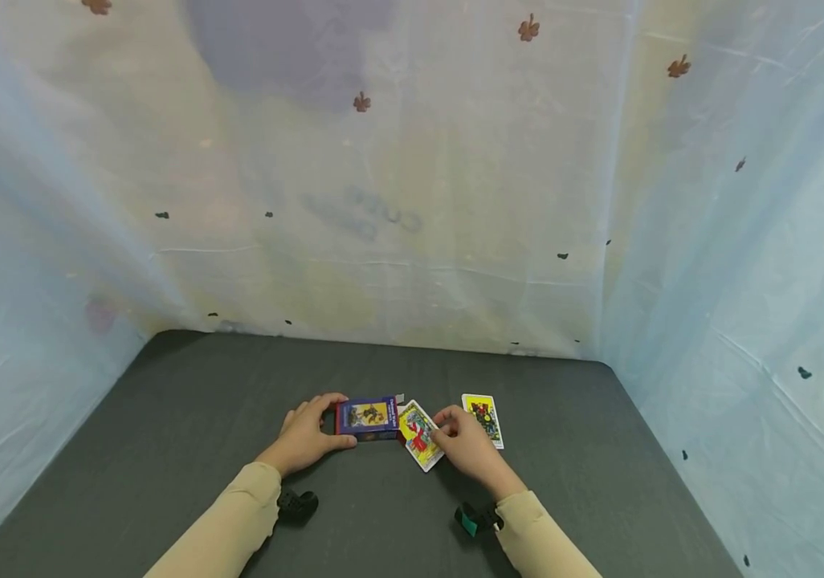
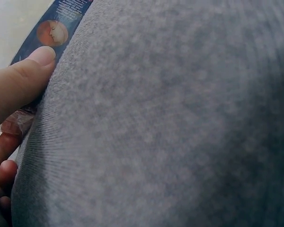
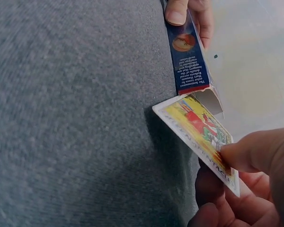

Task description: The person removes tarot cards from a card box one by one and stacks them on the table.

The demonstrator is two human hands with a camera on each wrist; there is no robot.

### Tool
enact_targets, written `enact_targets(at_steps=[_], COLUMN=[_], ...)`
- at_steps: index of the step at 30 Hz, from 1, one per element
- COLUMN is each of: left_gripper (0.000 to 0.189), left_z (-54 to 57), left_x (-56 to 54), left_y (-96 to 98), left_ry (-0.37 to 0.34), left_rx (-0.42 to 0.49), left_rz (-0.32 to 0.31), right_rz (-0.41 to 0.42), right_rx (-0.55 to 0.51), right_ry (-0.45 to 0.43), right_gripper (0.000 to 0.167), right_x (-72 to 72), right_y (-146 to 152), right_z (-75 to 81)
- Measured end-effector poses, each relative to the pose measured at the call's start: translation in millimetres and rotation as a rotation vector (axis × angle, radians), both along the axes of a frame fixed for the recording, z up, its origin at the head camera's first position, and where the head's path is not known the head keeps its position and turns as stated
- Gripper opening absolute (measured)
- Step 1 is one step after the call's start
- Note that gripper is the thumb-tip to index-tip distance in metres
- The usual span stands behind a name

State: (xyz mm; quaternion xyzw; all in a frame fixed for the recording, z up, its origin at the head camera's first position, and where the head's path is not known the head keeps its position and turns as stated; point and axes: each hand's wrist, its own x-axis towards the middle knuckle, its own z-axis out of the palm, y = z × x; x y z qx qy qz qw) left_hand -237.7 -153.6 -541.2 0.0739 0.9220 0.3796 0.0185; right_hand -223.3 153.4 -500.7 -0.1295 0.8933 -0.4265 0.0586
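Note:
My left hand (image 1: pixel 303 433) grips a dark blue card box (image 1: pixel 369 416) lying on the table, its thumb on the near side and fingers round the far side. The box's right end stands open, its inside showing in the right wrist view. Just at that open end, my right hand (image 1: pixel 471 449) pinches a yellow tarot card (image 1: pixel 418 433) between thumb and fingers. Lettering with "pentacl" runs along the card's edge, and it lies tilted with one corner near the table. Another yellow picture card (image 1: pixel 483 419) lies face up behind the right hand.
A dark grey cloth-covered table (image 1: pixel 188 417) spreads under everything. Pale plastic sheeting (image 1: pixel 397 241) with small leaf shapes hangs behind and at both sides. Each wrist carries a black strap, the right strap (image 1: pixel 475 520) with a green patch.

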Motion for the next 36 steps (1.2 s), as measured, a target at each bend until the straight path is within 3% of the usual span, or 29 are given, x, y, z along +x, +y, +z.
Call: enact_targets(at_steps=[15,22,36], left_gripper=[0.077,0.078,0.079], left_z=[0.3,1.1,1.9], left_x=[0.3,0.7,1.0], left_y=[1.1,1.2,2.3], left_ry=[-0.003,0.001,-0.003], left_rx=[-0.009,-0.009,-0.006], left_rz=[0.007,0.008,0.009], right_rz=[0.001,-0.045,-0.178], right_rx=[-0.014,-0.045,-0.133], right_ry=[0.002,-0.024,0.003], right_gripper=[0.018,0.023,0.027], right_x=[-2.1,-0.4,-1.4], right_y=[1.8,11.6,37.4], right_z=[-2.1,-1.0,-0.3])
